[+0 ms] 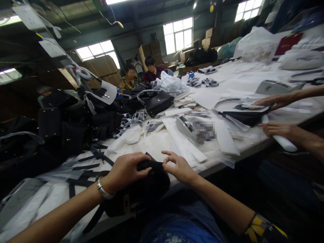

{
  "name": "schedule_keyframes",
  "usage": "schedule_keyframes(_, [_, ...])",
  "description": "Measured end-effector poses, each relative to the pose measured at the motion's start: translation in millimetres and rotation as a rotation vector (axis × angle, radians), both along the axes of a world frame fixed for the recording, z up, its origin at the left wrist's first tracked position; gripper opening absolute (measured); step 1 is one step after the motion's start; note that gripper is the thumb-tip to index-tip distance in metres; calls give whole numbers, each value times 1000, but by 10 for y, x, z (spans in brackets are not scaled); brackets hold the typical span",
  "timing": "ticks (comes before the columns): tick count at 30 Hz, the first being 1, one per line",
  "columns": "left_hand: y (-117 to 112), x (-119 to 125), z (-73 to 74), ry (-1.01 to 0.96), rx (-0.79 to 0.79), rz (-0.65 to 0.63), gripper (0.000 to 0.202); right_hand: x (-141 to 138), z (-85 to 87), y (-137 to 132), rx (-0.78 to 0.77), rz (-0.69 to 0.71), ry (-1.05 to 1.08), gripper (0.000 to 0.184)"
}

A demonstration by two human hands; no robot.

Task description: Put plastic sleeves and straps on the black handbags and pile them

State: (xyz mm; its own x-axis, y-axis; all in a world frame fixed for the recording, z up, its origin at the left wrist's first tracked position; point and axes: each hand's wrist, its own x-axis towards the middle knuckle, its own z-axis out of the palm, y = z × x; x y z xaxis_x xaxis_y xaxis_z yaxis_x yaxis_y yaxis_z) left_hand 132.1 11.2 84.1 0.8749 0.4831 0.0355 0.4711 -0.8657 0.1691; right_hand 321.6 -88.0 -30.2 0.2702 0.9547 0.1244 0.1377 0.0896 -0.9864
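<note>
A black handbag (154,185) rests at the table's front edge, close to my body, with a small metal fitting on it. My left hand (126,170), with a silver bangle at the wrist, grips the bag's upper part between thumb and fingers. At the bag's upper right edge, my right hand (179,167) pinches a black end with thumb and forefinger, its other fingers curled apart. Whether that end is a strap or a flap I cannot tell. Loose black straps (87,166) lie left of my left hand.
Many black bags are heaped at the left, one black bag (160,101) beyond my hands. A tape dispenser (186,126) stands on white padding strips (178,141). At right, a co-worker's hands (286,131) handle another black bag (244,116). Other people sit across the table.
</note>
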Motion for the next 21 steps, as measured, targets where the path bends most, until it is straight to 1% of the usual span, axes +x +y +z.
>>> schedule_keyframes(5, [30,-19,-3,6,-47,11,23,147,-262,-222,-114,-103,-29,5])
schedule_keyframes(10, [34,-9,-10,17,-82,21,24,192,-446,-317,-113,-195,-81,3])
schedule_keyframes(14, [45,-20,-27,8,-97,20,25,276,-573,-401,-123,-254,-223,3])
schedule_keyframes(16, [48,-21,-30,4,-107,17,25,306,-585,-455,-167,-261,-301,4])
schedule_keyframes(18, [47,-13,-27,8,-118,17,25,292,-525,-488,-164,-275,-372,10])
schedule_keyframes(19, [46,-8,-24,11,-127,17,25,263,-466,-488,-123,-288,-402,18])
schedule_keyframes(21, [39,1,-16,13,-155,16,25,166,-305,-444,21,-298,-445,32])
